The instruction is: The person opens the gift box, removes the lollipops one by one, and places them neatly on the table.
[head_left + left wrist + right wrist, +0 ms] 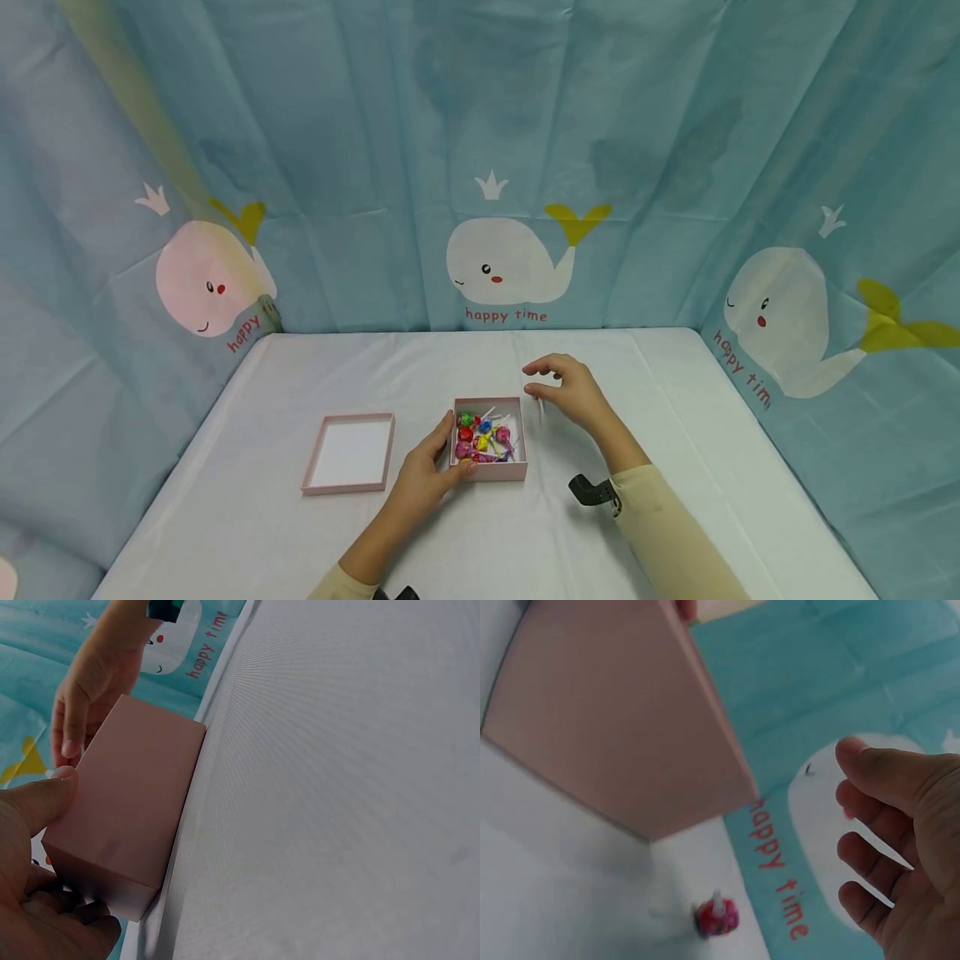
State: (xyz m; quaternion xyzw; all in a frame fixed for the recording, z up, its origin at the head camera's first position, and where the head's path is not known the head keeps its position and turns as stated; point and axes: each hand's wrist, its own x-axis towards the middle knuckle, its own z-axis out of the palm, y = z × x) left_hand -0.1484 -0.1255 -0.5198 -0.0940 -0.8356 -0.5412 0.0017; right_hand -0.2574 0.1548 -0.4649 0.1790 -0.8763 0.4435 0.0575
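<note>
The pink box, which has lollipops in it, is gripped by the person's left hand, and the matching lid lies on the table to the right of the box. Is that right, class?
Not quite: the matching lid lies on the table to the left of the pink box, as the head view shows. The rest stands: the box has lollipops in it, and the left hand grips it.

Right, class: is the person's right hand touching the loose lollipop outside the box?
Apart. The right wrist view shows the loose lollipop clear of the right hand, with red lettering visible between them.
</note>
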